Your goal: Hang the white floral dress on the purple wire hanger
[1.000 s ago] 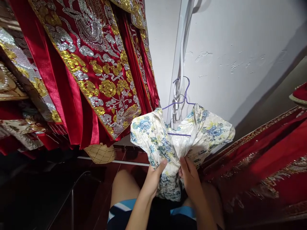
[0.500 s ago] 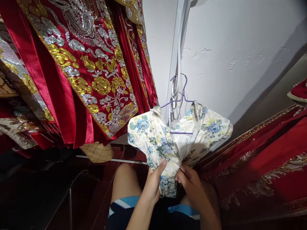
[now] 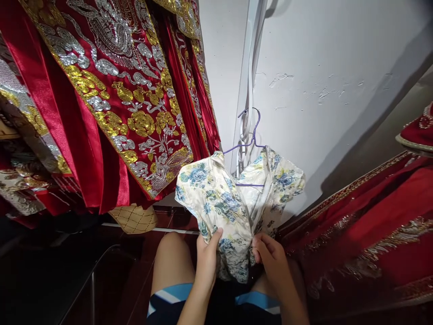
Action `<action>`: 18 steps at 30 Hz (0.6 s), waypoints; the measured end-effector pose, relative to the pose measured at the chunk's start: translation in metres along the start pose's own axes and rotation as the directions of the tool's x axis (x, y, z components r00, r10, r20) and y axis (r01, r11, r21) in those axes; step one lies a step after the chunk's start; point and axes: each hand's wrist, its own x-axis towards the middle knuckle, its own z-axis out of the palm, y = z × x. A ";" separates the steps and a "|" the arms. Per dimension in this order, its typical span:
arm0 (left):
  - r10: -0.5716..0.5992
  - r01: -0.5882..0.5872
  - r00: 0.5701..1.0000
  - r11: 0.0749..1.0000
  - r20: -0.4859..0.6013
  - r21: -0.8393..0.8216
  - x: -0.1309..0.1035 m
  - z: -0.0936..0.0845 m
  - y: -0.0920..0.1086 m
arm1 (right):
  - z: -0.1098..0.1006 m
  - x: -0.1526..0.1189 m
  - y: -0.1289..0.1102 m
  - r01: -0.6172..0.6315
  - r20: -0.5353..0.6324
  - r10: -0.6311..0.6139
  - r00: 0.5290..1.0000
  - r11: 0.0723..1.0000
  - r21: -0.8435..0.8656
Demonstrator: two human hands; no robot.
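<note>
A cream short-sleeved blouse (image 3: 216, 198) with blue and yellow flowers hangs on a purple wire hanger (image 3: 256, 128) in front of me. Its front is open in a V at the neck. My left hand (image 3: 207, 257) grips the blouse's left side, the thumb lying on the cloth and the fingers mostly behind it. At the front opening edge, my right hand (image 3: 269, 253) pinches the fabric. The blouse's lower end bunches between my hands, above my lap.
Red skirts with gold and silver embroidery (image 3: 142, 122) hang at the left. A white wall (image 3: 321, 54) with a pale vertical strip (image 3: 251, 67) stands behind the hanger. More red garments (image 3: 382, 234) hang at right. A dark seat or table (image 3: 43, 266) is at lower left.
My left hand has shifted slightly left along the blouse, spreading its front panel flatter. The right sleeve has drawn inward. My right hand keeps its pinch at the front edge.
</note>
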 end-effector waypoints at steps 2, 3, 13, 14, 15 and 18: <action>0.162 -0.156 0.985 0.983 -0.062 0.092 0.004 -0.005 -0.002 | 0.000 0.000 0.000 0.015 -0.010 -0.016 1.000 1.000 -0.025; 0.261 -0.247 0.961 0.959 -0.091 0.141 0.004 -0.006 -0.003 | 0.001 0.000 0.001 0.019 -0.017 -0.020 1.000 0.999 -0.034; 0.327 -0.417 0.900 0.841 0.289 0.345 -0.020 0.011 -0.044 | 0.014 -0.009 -0.007 -0.001 0.091 0.005 0.996 0.999 -0.045; 0.291 -0.389 0.907 0.856 0.304 0.341 -0.019 0.011 -0.046 | 0.014 -0.010 -0.008 -0.008 0.119 0.012 0.993 0.999 -0.040; 0.274 -0.379 0.909 0.857 0.314 0.350 -0.018 0.010 -0.047 | 0.014 -0.010 -0.009 -0.017 0.148 0.022 0.989 0.999 -0.032; 0.300 -0.448 0.879 0.788 0.371 0.422 -0.015 0.006 -0.044 | 0.015 -0.007 -0.013 -0.046 0.153 0.040 0.987 0.998 0.037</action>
